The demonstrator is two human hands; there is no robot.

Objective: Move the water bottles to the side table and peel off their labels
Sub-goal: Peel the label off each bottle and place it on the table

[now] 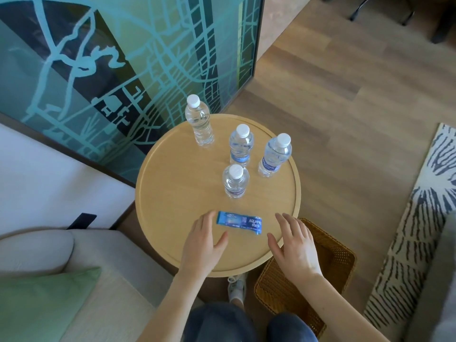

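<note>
Several clear water bottles with white caps stand upright on the round wooden side table (pixel 172 193). The far bottle (pixel 199 120) has no label. The middle bottle (pixel 240 146), the right bottle (pixel 274 155) and the near bottle (pixel 235 181) each carry a blue label. A peeled blue label (pixel 238 222) lies flat near the table's front edge. My left hand (pixel 203 243) hovers open just left of the label, fingertips at its left end. My right hand (pixel 294 245) is open over the table's right front rim, apart from the label.
A brown wicker basket (pixel 333 262) sits on the floor under the table's right front. A beige sofa with a green cushion (pixel 42 299) is at my left. A large teal map panel (pixel 128 58) leans behind the table. A patterned rug (pixel 419 218) lies at right.
</note>
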